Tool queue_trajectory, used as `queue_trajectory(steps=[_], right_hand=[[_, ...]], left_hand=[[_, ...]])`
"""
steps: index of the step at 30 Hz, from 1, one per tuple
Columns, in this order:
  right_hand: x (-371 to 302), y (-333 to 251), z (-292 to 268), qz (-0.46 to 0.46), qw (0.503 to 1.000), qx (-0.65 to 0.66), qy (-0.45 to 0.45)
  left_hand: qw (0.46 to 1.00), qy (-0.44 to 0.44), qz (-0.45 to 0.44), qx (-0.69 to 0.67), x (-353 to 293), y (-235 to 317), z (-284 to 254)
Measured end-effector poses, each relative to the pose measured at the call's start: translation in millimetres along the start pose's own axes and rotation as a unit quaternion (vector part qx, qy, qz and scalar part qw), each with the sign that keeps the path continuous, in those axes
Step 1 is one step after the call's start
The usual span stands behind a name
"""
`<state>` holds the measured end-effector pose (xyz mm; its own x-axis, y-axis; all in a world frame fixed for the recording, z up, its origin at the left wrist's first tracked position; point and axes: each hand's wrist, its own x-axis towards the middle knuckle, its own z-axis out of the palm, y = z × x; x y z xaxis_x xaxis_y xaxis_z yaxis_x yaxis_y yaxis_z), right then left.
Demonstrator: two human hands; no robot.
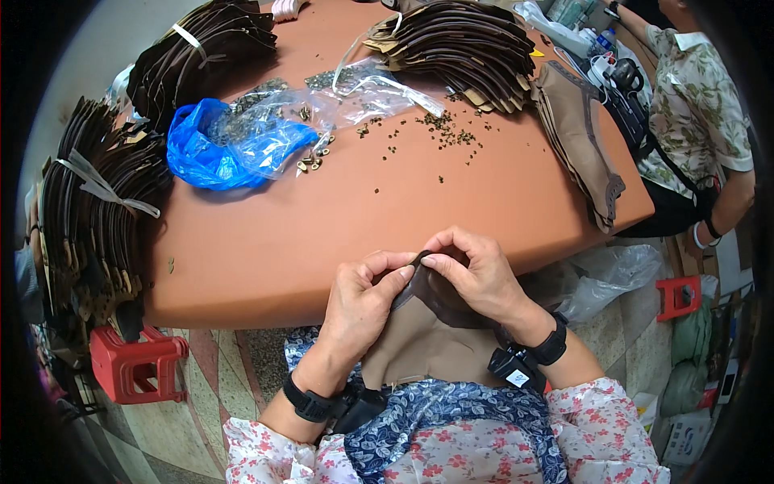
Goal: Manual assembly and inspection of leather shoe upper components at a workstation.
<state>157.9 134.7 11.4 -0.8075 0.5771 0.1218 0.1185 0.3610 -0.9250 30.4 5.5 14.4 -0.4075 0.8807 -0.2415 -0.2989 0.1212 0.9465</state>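
Observation:
Both hands meet at the table's front edge over a brown leather piece (427,343) with a darker edge band, which looks like a cut shoe upper. My left hand (360,302) pinches the dark edge at its top between thumb and fingers. Close beside it, my right hand (481,274) grips the same edge, thumb on the near side. The rest of the piece hangs down over my lap. Whether a small part sits between the fingertips is hidden. Beyond my hands, many tiny dark metal fittings (447,133) lie scattered on the orange-brown table (322,234).
Tied stacks of dark leather pieces stand at the left (97,210), far left (197,56) and back (451,48). Loose brown pieces (572,133) lie at the right edge. A blue plastic bag (197,153) holds fittings. A person (697,105) sits at right; a red stool (137,363) stands lower left.

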Motion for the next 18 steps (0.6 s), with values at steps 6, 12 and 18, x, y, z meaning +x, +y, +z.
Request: queue_trajectory(steps=[6, 12, 18], right_hand=[[-2.2, -1.4, -0.3, 0.007, 1.0, 0.013, 0.011], [-1.6, -1.2, -3.2, -0.006, 1.0, -0.02, 0.013], [-2.8, 2.9, -13.7, 0.024, 0.999, 0.015, 0.018]], left_hand=[[0.998, -0.032, -0.024, -0.041, 3.2, 0.8, -2.7], [0.994, -0.052, 0.049, 0.079, 3.5, -0.5, -6.4], [0.963, -0.046, 0.033, 0.263, -2.3, 25.4, -12.3]])
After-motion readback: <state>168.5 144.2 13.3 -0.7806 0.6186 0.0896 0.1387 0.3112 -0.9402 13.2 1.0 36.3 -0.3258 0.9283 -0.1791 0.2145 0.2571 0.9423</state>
